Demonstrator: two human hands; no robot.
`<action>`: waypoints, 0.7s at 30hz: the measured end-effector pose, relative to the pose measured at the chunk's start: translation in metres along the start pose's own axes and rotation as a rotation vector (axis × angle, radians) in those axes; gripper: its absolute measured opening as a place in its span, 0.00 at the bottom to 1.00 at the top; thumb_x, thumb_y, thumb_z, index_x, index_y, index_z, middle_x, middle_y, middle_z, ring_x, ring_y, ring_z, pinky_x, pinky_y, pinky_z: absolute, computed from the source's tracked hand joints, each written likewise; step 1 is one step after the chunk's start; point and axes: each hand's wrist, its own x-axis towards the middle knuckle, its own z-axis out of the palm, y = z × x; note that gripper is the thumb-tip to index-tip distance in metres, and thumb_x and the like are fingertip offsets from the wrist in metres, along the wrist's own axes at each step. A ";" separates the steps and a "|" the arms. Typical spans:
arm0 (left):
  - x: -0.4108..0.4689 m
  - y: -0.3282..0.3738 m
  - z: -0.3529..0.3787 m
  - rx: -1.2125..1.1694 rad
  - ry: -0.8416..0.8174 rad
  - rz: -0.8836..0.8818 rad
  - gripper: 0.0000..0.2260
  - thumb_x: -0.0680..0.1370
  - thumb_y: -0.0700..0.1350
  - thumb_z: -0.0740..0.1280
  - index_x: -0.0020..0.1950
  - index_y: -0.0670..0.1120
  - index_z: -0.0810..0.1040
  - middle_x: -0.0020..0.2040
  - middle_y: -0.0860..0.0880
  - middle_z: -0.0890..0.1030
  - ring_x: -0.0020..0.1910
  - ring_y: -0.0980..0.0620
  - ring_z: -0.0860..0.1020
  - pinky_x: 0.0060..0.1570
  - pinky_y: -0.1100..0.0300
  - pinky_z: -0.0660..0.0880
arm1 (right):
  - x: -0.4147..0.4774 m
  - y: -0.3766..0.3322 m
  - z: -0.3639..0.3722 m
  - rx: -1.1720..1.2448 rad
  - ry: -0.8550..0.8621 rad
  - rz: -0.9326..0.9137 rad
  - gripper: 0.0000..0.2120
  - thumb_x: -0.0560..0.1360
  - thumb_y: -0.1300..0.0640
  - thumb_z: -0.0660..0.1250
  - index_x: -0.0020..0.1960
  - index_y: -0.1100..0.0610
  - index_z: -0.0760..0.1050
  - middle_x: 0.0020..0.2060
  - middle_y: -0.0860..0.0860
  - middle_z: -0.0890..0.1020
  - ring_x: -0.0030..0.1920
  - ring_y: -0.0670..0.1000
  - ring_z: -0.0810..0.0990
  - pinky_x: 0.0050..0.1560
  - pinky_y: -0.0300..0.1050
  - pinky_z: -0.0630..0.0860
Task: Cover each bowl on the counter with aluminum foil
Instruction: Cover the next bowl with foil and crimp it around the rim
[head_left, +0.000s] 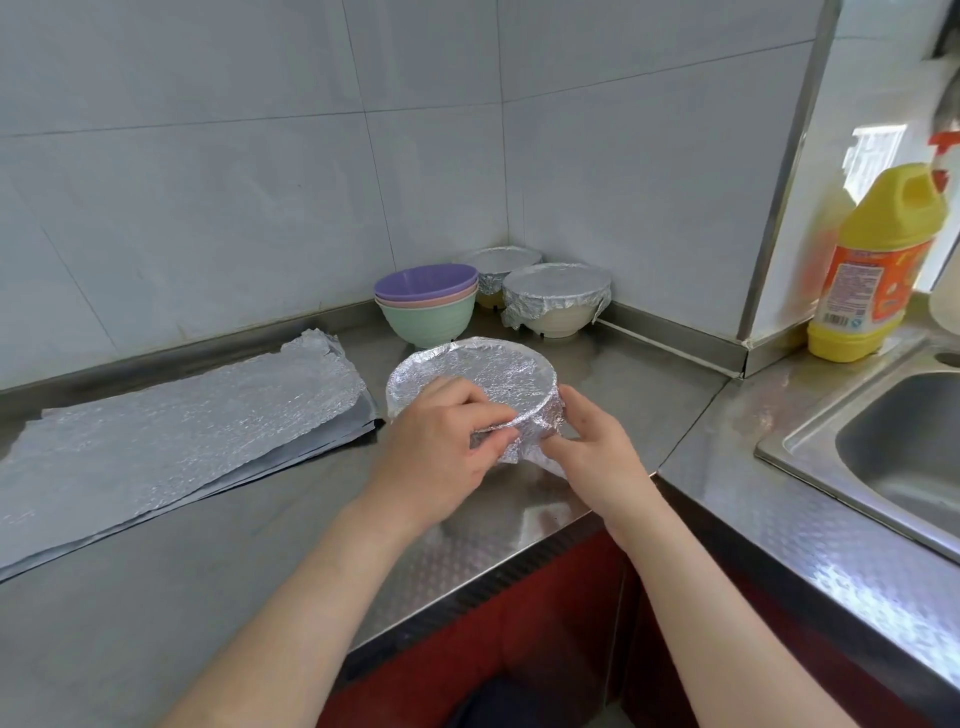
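Observation:
A bowl wrapped in aluminum foil (470, 376) stands on the steel counter (218, 525) in front of me. My left hand (441, 457) pinches the crumpled foil at the bowl's near rim. My right hand (592, 447) presses the foil against the bowl's near right side with curled fingers. Two foil-covered bowls stand in the corner, a cream one (556, 299) and one behind it (501, 265). A stack of uncovered bowls (426, 301), purple on top, then pink and green, stands left of them. Flat foil sheets (171, 431) lie in a pile on the left.
A yellow detergent bottle (872, 265) stands at the right by the sink (904, 457). Tiled walls close off the back and the corner. The counter's front edge runs diagonally below my forearms, above a red cabinet front (519, 623).

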 end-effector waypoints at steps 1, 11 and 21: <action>0.000 0.001 0.001 -0.001 0.009 0.009 0.08 0.73 0.49 0.71 0.49 0.49 0.85 0.41 0.55 0.76 0.44 0.57 0.71 0.46 0.65 0.67 | 0.000 -0.001 0.003 -0.030 0.046 -0.003 0.23 0.73 0.67 0.61 0.61 0.46 0.77 0.51 0.43 0.84 0.52 0.51 0.82 0.58 0.56 0.77; 0.002 0.012 0.008 0.062 0.021 0.017 0.07 0.74 0.48 0.69 0.46 0.48 0.85 0.39 0.53 0.76 0.43 0.53 0.73 0.40 0.56 0.73 | 0.000 -0.014 0.033 -0.261 0.276 0.068 0.09 0.73 0.63 0.57 0.46 0.60 0.76 0.40 0.56 0.82 0.42 0.59 0.75 0.46 0.51 0.74; 0.008 0.022 0.014 0.095 0.017 -0.035 0.14 0.75 0.52 0.62 0.39 0.46 0.83 0.37 0.52 0.76 0.40 0.49 0.74 0.36 0.57 0.70 | 0.002 -0.024 0.052 0.552 0.133 0.394 0.51 0.60 0.29 0.60 0.75 0.57 0.61 0.66 0.44 0.67 0.70 0.47 0.68 0.72 0.48 0.64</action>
